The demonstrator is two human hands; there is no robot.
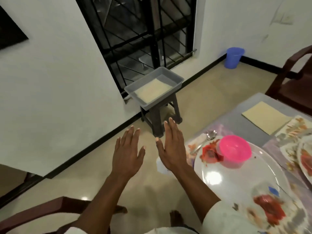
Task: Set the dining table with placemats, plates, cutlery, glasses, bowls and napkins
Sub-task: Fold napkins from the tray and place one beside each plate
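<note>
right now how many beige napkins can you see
2: one beige napkin lies flat at the table's far end, another lies in the grey tray on the stool. More may be stacked under it.

Pink bowl upright on white plate, at plate's far-left rim, near table's left edge. Spoon just beyond, on floral placemat by that edge. Plain cream mat flat toward far corner. 2nd plate at right, cut off by frame. Cream mat lies in grey tray.
</note>
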